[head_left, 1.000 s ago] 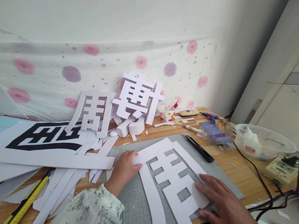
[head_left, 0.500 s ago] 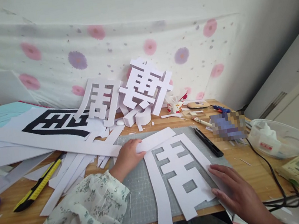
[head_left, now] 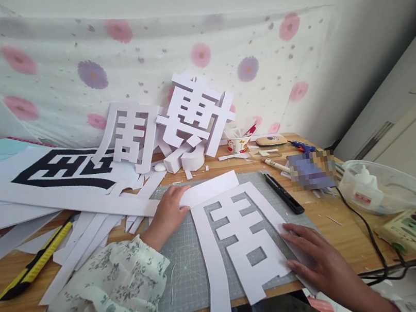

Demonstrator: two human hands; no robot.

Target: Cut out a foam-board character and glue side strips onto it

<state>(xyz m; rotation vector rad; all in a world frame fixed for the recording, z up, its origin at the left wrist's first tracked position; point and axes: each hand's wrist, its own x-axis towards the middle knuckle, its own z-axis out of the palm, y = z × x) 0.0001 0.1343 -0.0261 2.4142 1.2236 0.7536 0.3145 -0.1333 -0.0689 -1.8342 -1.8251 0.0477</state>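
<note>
A white foam-board cutout of a character (head_left: 245,234) lies on the grey cutting mat (head_left: 188,284), its long left leg reaching past the table's front edge. Along its top lies a plain white board strip (head_left: 213,188). The left end of this strip sits between thumb and fingers of my left hand (head_left: 167,211). My right hand (head_left: 316,254) rests on the cutout's right leg, fingers stretched out and thumb apart from them. A black cutter knife (head_left: 283,193) lies on the mat to the right of the cutout.
Raised white letters (head_left: 194,114) lean on the flowered cloth at the back. Board scraps and a yellow utility knife (head_left: 38,259) lie at left. A paper cup (head_left: 238,143), a glue gun (head_left: 302,146), a plastic tub (head_left: 392,186) and a cabled box (head_left: 409,230) stand at right.
The whole view has shifted, so things appear further left and higher. My left hand has slid slightly left along the strip's end. My right hand stays on the cutout.
</note>
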